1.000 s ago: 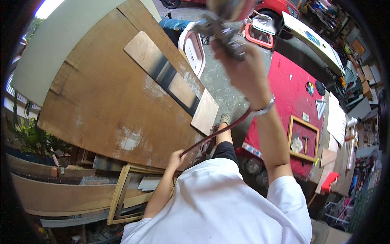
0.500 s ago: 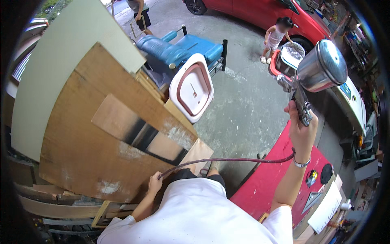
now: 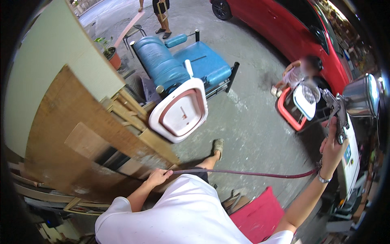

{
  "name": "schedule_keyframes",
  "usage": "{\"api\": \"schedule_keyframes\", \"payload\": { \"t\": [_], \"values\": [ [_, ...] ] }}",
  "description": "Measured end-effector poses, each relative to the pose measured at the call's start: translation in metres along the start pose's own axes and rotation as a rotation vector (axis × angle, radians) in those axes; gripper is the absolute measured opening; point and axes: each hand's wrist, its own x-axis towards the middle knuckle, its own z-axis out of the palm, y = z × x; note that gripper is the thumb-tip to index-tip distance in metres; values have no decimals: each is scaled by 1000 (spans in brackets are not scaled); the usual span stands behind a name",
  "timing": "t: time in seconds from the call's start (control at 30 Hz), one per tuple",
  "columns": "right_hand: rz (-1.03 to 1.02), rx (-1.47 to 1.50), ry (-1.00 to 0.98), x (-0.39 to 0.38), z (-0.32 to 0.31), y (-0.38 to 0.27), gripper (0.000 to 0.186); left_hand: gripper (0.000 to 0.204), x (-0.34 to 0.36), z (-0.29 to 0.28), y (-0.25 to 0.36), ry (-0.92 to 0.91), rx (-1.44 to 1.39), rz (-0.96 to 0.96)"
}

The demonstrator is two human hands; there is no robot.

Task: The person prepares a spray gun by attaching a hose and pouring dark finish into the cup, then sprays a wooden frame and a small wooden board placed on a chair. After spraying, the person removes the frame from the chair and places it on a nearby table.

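Observation:
My right hand [image 3: 334,147], raised at the far right, is wrapped round a metal spray gun [image 3: 341,116] topped by a shiny metal paint cup [image 3: 360,99]. From below the gun a dark red hose [image 3: 248,174] stretches across in front of my body. My left hand [image 3: 159,177] is closed on the hose near my waist. Beyond it on the left leans a brown wooden board [image 3: 53,150] that carries a smaller piece of wood with black paint [image 3: 111,157].
A folding basin [image 3: 182,112], white and pink, stands ahead beside a blue padded chair [image 3: 203,61]. Right of it are a red-and-white stool or seat [image 3: 289,116], a person bending [image 3: 296,73] and a red car [image 3: 276,24]. A red-covered surface [image 3: 260,215] lies low. Another person's legs [image 3: 161,20] show far off.
The view has shifted and turned as I stepped. My right hand carries the spray gun further right and lower in view. The hose now runs straighter. The person by the car bends lower.

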Motion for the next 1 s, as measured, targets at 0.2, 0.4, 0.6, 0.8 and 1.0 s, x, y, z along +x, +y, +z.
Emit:
{"api": "schedule_keyframes", "payload": {
  "t": [0.2, 0.4, 0.6, 0.8, 1.0],
  "values": [
    [13, 11, -90, 199, 51, 82, 34, 63, 162, -9, 165, -119, 21, 189],
    [-91, -2, -131, 362, 105, 141, 31, 65, 265, -57, 309, -113, -50, 163],
    [-508, -96, -186, 547, 202, 230, 31, 48, 384, -44, 364, 29, -89, 82],
    [-512, 70, -311, 741, 333, 287, 29, 31, 495, -8, 443, 129, -222, -154],
    [-505, 77, -418, 919, 457, 273, 31, 25, 584, -14, 560, 234, -317, -217]
  ]
}}
